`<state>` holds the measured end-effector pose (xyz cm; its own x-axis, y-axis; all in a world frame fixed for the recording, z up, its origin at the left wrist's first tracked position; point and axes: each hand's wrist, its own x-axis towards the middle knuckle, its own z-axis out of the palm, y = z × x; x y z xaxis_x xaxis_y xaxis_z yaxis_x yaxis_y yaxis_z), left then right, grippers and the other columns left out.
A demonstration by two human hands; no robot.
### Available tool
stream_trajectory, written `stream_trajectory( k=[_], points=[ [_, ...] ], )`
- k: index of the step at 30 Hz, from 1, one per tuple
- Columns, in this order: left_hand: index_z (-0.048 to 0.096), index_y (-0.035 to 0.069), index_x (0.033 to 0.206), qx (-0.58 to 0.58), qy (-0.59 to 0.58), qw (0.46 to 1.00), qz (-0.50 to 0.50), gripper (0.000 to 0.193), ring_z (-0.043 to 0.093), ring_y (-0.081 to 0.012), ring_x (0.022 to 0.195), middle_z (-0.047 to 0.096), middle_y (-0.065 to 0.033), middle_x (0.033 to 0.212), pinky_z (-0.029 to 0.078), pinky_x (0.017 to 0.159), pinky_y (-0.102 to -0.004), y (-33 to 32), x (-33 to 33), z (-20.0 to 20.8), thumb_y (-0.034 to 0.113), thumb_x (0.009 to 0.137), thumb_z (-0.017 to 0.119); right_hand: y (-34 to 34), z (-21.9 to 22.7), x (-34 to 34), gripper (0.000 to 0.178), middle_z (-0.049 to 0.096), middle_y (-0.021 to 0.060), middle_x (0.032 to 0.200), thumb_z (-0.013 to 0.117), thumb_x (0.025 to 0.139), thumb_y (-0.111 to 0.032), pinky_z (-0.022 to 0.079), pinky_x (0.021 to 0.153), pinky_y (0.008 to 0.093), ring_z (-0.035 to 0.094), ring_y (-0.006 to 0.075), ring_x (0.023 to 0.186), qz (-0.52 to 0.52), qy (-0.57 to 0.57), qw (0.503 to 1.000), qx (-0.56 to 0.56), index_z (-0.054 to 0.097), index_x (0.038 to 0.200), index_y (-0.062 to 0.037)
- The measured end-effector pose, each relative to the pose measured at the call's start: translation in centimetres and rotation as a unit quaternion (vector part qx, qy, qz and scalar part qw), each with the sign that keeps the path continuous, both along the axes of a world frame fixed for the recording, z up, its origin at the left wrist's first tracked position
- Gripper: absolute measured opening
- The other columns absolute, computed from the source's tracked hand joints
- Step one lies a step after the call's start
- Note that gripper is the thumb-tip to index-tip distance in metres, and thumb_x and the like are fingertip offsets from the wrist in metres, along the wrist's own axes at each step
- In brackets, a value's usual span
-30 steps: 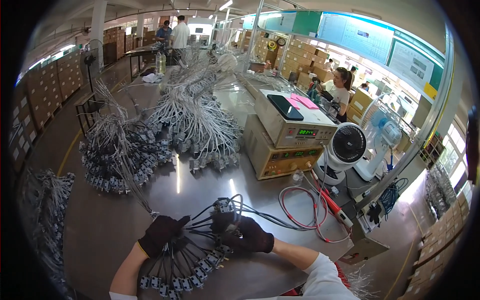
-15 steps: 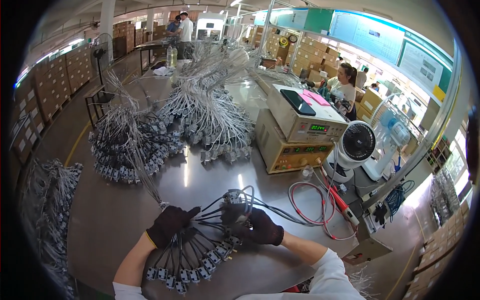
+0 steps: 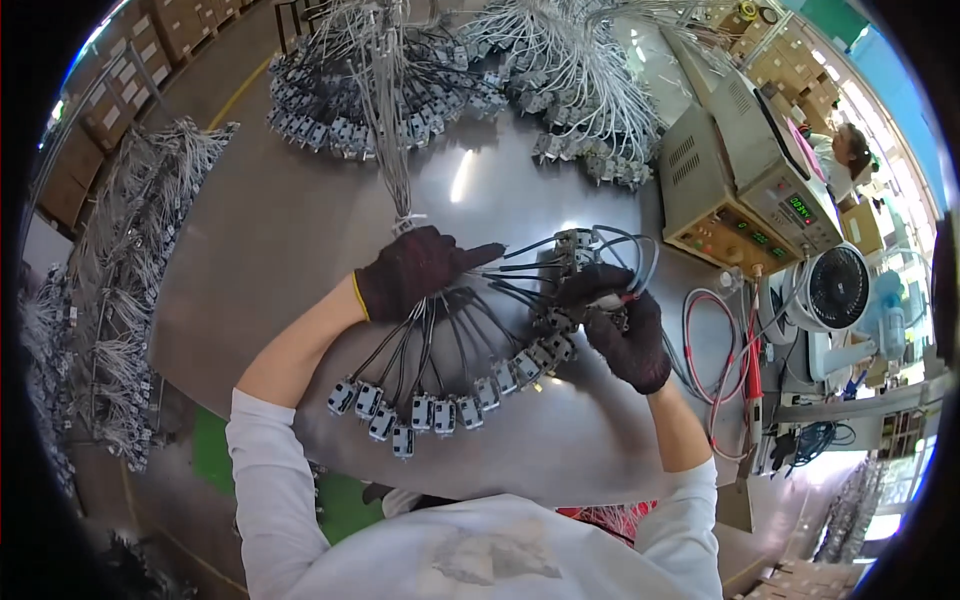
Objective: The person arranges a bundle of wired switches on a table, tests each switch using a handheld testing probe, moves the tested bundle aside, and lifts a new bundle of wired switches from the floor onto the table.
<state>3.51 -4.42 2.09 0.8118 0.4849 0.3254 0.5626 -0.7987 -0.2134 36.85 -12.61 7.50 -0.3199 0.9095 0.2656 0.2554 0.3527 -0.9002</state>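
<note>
My left hand [image 3: 415, 272], in a dark knit glove, closes round the gathered neck of a cable bundle [image 3: 398, 180], its index finger stretched to the right. Black cable ends fan out below and to the right of it, each tipped with a small grey connector [image 3: 445, 415]. My right hand [image 3: 630, 340], gloved alike, is closed at the fan's right side on a pale wired connector [image 3: 612, 300], partly hidden by the fingers. A grey wire loop [image 3: 648, 255] rises beside it. Just above the fingers stands a block of grey connectors [image 3: 575, 248].
Heaps of cable bundles [image 3: 590, 90] lie at the table's far side. Two stacked meters [image 3: 740, 215], red and grey test leads [image 3: 690, 350] and a small fan [image 3: 838, 288] stand at the right. More bundles [image 3: 130, 330] hang left of the metal table [image 3: 260, 230].
The view has tilted down, so the table and my arms show larger and higher. My left hand keeps hold of the bundle; my right hand stays at the connectors, its fingers shifted.
</note>
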Motion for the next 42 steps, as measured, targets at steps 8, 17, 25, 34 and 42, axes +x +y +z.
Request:
stream_trajectory(
  k=[8, 17, 25, 34, 42],
  points=[
    [0.037, 0.022, 0.162, -0.011, 0.067, 0.996, 0.065, 0.078, 0.06, -0.0257, 0.073, 0.057, -0.0069, 0.079, 0.051, 0.064, -0.0396, -1.7, -0.5, -1.0, 0.012, 0.087, 0.059, -3.2, 2.4, -2.6, 0.031, 0.075, 0.0149, 0.108, 0.065, 0.099, -0.018, 0.056, 0.094, 0.0388, 0.071, 0.0231, 0.101, -0.057, 0.028, 0.998, -0.009, 0.066, 0.12, 0.0049],
    [0.032, 0.017, 0.164, -0.08, -0.025, 0.996, 0.023, 0.081, 0.06, -0.0268, 0.071, 0.058, -0.0094, 0.079, 0.051, 0.064, -0.0411, -0.7, -0.3, -2.4, 0.036, 0.092, 0.063, -4.3, 1.0, -2.6, 0.023, 0.076, 0.0145, 0.108, 0.063, 0.098, -0.011, 0.056, 0.09, 0.0355, 0.07, 0.0208, 0.099, -0.133, 0.02, 0.991, -0.015, 0.072, 0.11, 0.0067],
    [0.029, 0.017, 0.165, -0.099, -0.007, 0.994, 0.041, 0.082, 0.061, -0.0271, 0.074, 0.059, -0.01, 0.081, 0.052, 0.065, -0.0409, -0.6, 0.0, -3.9, 0.039, 0.094, 0.063, -3.1, -1.4, -2.0, 0.028, 0.074, 0.0124, 0.114, 0.069, 0.098, -0.019, 0.054, 0.094, 0.0353, 0.069, 0.0205, 0.104, -0.091, 0.033, 0.994, -0.052, 0.07, 0.117, 0.0024],
    [0.033, 0.019, 0.163, -0.127, -0.017, 0.99, 0.053, 0.093, 0.065, -0.0317, 0.079, 0.06, -0.0126, 0.083, 0.054, 0.068, -0.0444, -0.5, -0.2, -3.7, 0.038, 0.083, 0.075, -4.3, -1.7, -3.7, 0.028, 0.075, 0.0164, 0.112, 0.066, 0.097, -0.015, 0.056, 0.092, 0.0373, 0.071, 0.0251, 0.102, -0.132, 0.045, 0.99, 0.029, 0.072, 0.115, 0.0051],
    [0.034, 0.02, 0.163, -0.127, -0.029, 0.99, 0.055, 0.09, 0.064, -0.0319, 0.078, 0.06, -0.0125, 0.082, 0.054, 0.067, -0.0449, -0.4, -0.4, -5.0, 0.037, 0.084, 0.074, -2.8, -3.3, -5.2, 0.025, 0.075, 0.0077, 0.107, 0.073, 0.094, -0.008, 0.057, 0.081, 0.0298, 0.068, 0.013, 0.092, -0.116, 0.055, 0.991, -0.046, 0.071, 0.117, 0.0]
  ],
)
